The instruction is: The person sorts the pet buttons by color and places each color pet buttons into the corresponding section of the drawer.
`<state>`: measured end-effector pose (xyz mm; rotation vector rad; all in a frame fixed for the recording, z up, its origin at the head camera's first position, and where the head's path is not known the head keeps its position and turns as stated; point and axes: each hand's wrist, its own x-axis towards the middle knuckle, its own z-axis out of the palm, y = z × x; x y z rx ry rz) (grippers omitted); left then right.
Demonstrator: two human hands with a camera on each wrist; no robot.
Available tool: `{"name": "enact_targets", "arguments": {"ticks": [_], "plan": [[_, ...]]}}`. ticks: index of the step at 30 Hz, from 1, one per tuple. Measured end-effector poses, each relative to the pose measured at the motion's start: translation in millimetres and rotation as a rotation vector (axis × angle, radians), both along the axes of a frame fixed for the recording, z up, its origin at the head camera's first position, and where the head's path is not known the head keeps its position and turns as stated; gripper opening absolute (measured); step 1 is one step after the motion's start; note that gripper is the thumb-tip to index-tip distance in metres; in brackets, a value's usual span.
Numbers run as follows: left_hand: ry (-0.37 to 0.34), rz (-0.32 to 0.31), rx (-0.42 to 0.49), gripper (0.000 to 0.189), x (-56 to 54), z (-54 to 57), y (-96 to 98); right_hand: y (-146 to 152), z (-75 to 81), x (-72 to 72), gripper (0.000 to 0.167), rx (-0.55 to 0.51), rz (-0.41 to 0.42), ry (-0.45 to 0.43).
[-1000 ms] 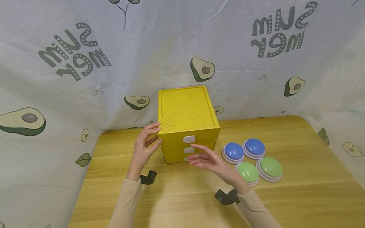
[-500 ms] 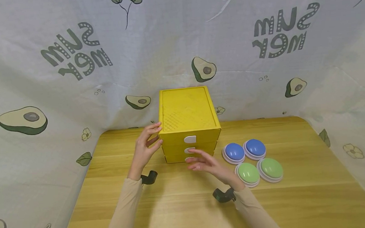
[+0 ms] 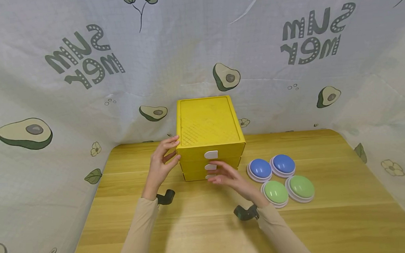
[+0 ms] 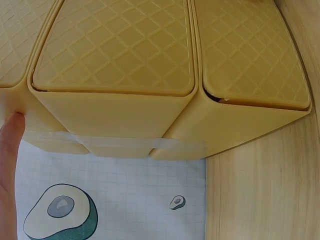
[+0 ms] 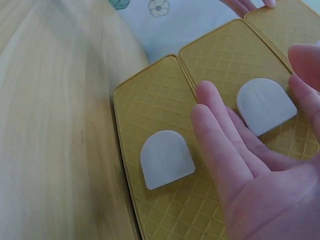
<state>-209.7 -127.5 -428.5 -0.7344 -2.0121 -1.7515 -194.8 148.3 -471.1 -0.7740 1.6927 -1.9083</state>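
1. Steadying seems the purpose of your left hand (image 3: 160, 167): its fingers and thumb touch the left side of the yellow three-drawer cabinet (image 3: 209, 120) near its top front edge, without wrapping round it.
2. Your right hand (image 3: 234, 182) is in front of the cabinet, palm inward and fingers extended, gripping nothing. Its fingers lie close to the middle white pull tab (image 5: 265, 105), with the bottom pull tab (image 5: 166, 160) nearby; whether any fingertip touches a tab, you cannot tell.
3. The cabinet faces you, which puts its tabs within easy reach. A translucent strip (image 4: 140, 142) crosses the tiers on its left side, probably binding them together. The drawers look pushed in, though the bottom drawer front (image 4: 250, 55) shows a dark gap at one corner.
4. To the cabinet's right, blue dome buttons (image 3: 261, 168), two of them, sit behind two green dome buttons (image 3: 276, 192), apparently grouped to leave the drawer fronts accessible.
5. Beneath the cabinet runs a wood-grain counter (image 3: 201, 233), shadowed below your forearms.
6. Behind it hangs a pale cloth (image 3: 260, 43) printed with avocados and mirrored "summer" lettering.
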Motion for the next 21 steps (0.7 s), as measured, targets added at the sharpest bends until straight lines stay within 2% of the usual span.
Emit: {"name": "enact_targets", "arguments": {"ticks": [10, 16, 21], "plan": [[0.011, -0.011, 0.011, 0.038, -0.2, -0.9, -0.8, -0.6, -0.1, -2.7, 0.052, -0.022, -0.007, -0.010], [-0.010, -0.013, 0.014, 0.038, 0.2, -0.9, -0.7, -0.5, 2.3, -0.1, 0.051, -0.003, -0.018, -0.038], [-0.037, -0.010, 0.010, 0.039, 1.1, 1.6, -0.7, 1.0, 5.5, 4.6, 0.050, 0.000, -0.016, -0.023]]}}
